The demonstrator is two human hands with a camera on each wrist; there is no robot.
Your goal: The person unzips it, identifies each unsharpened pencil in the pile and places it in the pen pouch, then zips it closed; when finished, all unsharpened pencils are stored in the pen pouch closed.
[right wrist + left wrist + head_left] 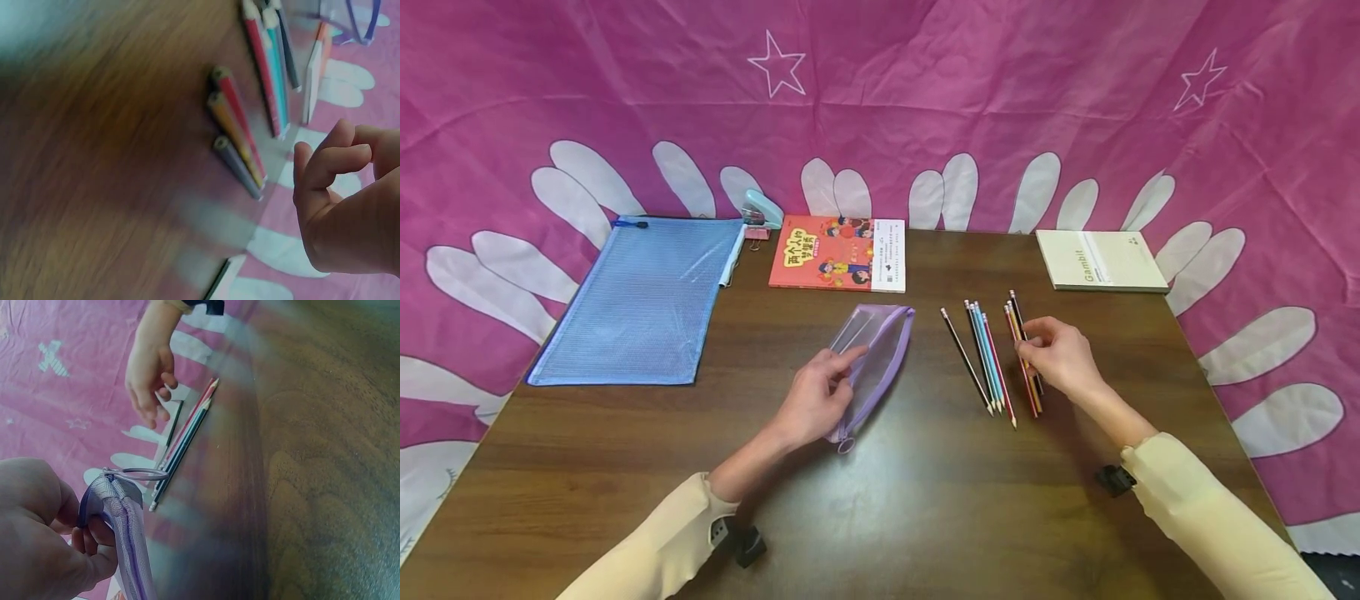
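1. Cream sleeves reach over a wooden table (925, 517).
2. Left hand (816, 400) grips the purple mesh pouch (876, 350).
3. Right hand (1060, 354), loosely curled and empty, hovers over the right-hand pencils (1022, 358); best to lift one cleanly.

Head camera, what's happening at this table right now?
A person sits at a wooden table. Their left hand grips a purple mesh pencil pouch, while their right hand reaches over a row of pencils beside it, fingers curled but not clearly holding one. A blue zip folder and two books lie further back.
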